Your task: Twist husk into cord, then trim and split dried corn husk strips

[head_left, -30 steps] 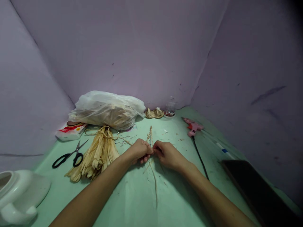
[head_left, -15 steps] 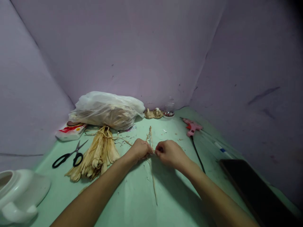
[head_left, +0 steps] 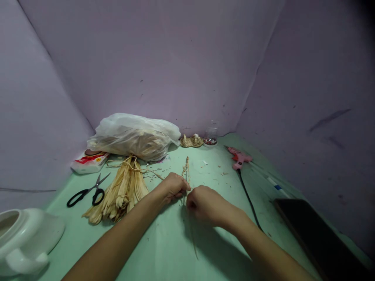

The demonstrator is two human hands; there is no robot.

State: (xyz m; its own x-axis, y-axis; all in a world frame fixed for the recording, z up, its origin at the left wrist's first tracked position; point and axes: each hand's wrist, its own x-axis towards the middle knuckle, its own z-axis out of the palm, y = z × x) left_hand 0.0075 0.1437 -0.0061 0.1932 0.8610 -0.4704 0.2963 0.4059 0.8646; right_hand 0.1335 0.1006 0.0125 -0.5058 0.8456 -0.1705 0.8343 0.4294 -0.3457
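A thin braid of dried straw lies on the green table, running away from me. My left hand pinches the braid at its near end, fingers closed. My right hand sits just below and right of it, closed on the loose straw strands that trail toward me. The two hands almost touch.
A bundle of dried straw strips lies left of my hands, black scissors beyond it. A plastic bag of straw stands at the back. A pink glue gun with a black cord lies right. A dark tablet lies near right, a white pot near left.
My right hand has moved down and toward me, pulling the loose strands; the left hand stays pinched on the braid.
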